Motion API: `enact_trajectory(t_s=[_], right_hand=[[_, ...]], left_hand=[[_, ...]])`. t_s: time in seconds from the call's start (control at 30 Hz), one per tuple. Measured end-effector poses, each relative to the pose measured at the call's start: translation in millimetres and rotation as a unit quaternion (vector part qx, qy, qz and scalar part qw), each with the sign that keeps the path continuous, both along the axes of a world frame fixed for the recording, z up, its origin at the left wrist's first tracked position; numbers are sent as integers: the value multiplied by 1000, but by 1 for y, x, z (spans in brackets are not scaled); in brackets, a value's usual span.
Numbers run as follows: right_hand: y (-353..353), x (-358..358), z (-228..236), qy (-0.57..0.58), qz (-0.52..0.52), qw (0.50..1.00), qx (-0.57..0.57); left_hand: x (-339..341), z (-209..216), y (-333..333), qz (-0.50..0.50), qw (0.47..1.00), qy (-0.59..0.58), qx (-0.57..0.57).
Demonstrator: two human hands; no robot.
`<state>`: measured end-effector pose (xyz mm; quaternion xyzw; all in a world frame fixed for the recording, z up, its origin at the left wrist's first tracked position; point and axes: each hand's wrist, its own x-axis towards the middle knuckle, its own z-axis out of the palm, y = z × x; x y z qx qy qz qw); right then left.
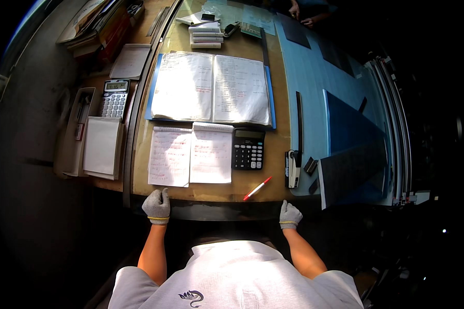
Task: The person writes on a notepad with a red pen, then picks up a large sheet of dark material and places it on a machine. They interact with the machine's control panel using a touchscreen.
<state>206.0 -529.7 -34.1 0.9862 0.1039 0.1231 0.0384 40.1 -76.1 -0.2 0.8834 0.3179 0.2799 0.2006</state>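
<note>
Both my hands wear grey knit gloves with yellow cuffs. My left hand (156,207) is curled into a fist at the front edge of the table, below two small handwritten notepads (169,156); nothing shows in it. Farther right along the same edge, my right hand (290,214) is also closed, with no object visible in it. Between the hands, a red and white pen (257,189) lies slanted on the table. Beside the notepads sits a black calculator (248,149). A stapler (293,169) stands just beyond my right hand.
A large open ledger (211,87) lies behind the notepads. Stacked pads (206,37) are farther back. At left are a silver calculator (114,99) and a white paper stack (102,144). Dark sheets (353,167) lie at right. Another person's hands (300,15) show at the far edge.
</note>
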Motion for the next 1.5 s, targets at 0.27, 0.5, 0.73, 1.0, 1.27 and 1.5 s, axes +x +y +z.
enact_trajectory(t_s=[0.27,0.5,0.73,1.0,1.27,1.5], right_hand=[[1,0,1,6,-4,1000,6],[1,0,2,10,-8,1000,8],[1,-1,1,4,-9,1000,11],[3,1,-1,5,-65,998,16],[12,15,16,77,-233,944,219],[-69,65,5,209,-378,363,826]], left_hand=[[0,0,0,2,1000,9,0],[1,2,-1,2,1000,12,0],[0,0,-1,7,1000,21,5],[1,-1,-4,14,999,23,30],[2,-8,-4,58,997,42,39],[49,-1,-60,69,954,-133,-259]])
